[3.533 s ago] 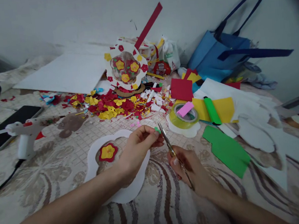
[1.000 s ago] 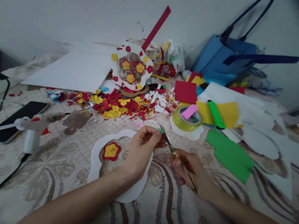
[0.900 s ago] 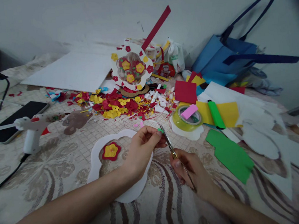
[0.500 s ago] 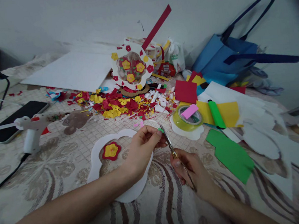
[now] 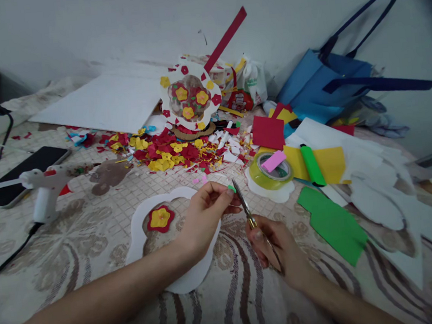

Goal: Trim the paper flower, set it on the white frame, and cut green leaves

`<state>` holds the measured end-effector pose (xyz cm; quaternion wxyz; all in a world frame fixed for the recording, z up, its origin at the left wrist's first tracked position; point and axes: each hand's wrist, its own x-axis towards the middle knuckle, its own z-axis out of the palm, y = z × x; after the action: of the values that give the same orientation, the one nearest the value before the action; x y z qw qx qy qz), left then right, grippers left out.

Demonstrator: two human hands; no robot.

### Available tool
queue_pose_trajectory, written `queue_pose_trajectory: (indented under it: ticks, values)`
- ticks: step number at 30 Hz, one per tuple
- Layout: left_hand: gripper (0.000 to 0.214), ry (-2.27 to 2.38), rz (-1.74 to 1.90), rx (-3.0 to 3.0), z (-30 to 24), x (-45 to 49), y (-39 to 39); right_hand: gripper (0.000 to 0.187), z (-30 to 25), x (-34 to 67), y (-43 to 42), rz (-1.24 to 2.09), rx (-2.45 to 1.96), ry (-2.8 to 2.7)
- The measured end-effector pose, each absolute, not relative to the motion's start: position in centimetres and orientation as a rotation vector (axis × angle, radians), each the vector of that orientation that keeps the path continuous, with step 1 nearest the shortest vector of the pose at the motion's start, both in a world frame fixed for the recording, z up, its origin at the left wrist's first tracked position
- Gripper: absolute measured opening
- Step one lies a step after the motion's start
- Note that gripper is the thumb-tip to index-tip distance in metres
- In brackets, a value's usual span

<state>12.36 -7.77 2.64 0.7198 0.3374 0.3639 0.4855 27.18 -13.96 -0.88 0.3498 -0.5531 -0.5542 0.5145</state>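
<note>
Patterned bedspread [image 5: 232, 298] bears white cutout [image 5: 189, 282], glue gun [image 5: 45, 191], phone [image 5: 22, 173]; scraps [image 5: 169, 153] beyond.

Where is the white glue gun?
In the head view, the white glue gun sits at the far left, just in front of the black phone and left of the white flower-shaped cutout.

A roll of yellow tape [image 5: 271, 174] sits with a pink slip [image 5: 273, 161] across it. Just right of the roll lies a green marker [image 5: 311, 165], with a green sheet [image 5: 333, 223] nearer. Left of the roll spread red and yellow scraps [image 5: 169, 153]; far left, a glue gun [image 5: 45, 187]; behind, a blue bag [image 5: 319, 85].
</note>
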Motion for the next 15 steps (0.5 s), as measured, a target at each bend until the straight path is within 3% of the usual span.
queue_pose_trajectory:
  ticks: [4, 15]
  values:
    - [0.015, 0.834, 0.946, 0.858, 2.4, 12.1, -7.5, 0.047, 0.2, 27.4, -13.4, 1.234, -1.383, -1.346]
    - [0.01, 0.735, 0.494, 1.251, 1.1, 11.6, -7.0, 0.021, 1.6, 28.2, -12.4, 1.172, -1.512, -1.445]
